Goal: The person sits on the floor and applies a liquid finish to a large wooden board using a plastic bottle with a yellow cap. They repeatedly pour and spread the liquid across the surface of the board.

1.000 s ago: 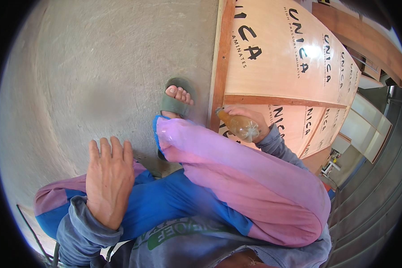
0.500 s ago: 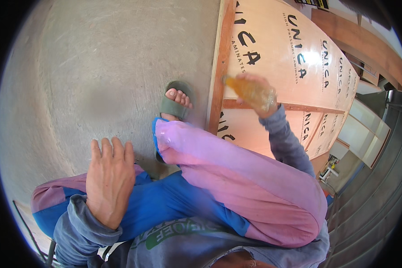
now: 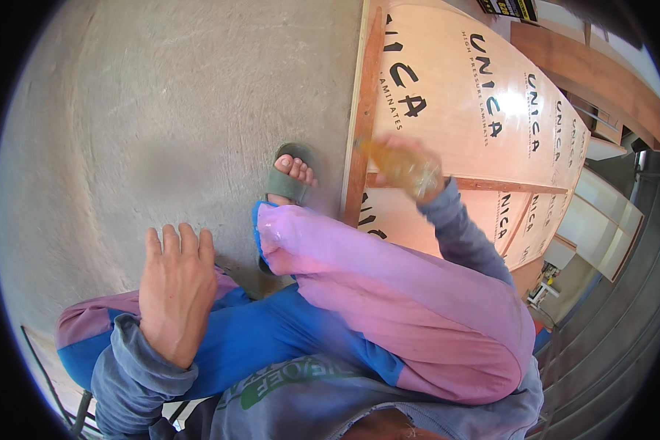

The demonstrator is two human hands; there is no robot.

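Observation:
My right hand is closed around a clear bottle with amber liquid in it. The bottle lies nearly on its side, its narrow neck pointing left toward the wooden edge of a printed panel structure. Motion blurs that hand a little, and some fingers are behind the bottle. On the left, my left hand holds nothing; its back faces up and its fingers are stretched out, slightly apart. It hovers at or rests on my left knee; whether it touches, I cannot tell.
Between my hands are my pink and blue trouser legs and one foot in a green slide sandal. Grey concrete floor stretches ahead and left. Thin dark metal bars show at lower left, corrugated metal at right.
My right hand and the bottle have moved slightly left and nearer to me. The left hand has hardly moved.

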